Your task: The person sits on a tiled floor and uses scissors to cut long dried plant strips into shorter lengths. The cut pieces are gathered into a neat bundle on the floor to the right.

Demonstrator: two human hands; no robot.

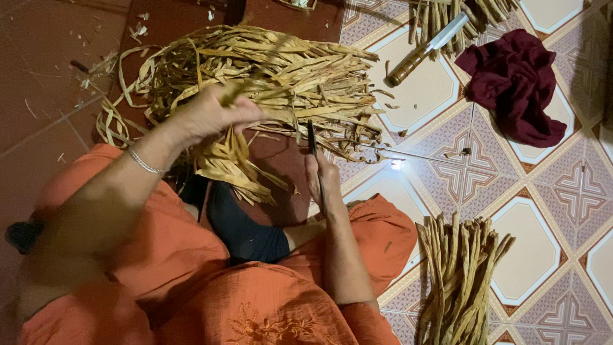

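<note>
My left hand [214, 115] closed on a bunch of flat, dry tan strips [233, 167] hanging over my lap, my right hand [321, 179] just beside, gripping a thin dark blade [312, 140], heaped fibrous strip pile [287, 76] behind

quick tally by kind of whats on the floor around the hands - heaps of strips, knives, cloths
Heaps or bundles of tan strips: 3 (big heap, bundle lower right, bundle at the top edge)
Knives: 2 (thin dark blade in the right hand, wooden-handled knife on the tiles)
Cloths: 1 (dark red cloth)
Total: 6
The left hand grips strips.
</note>
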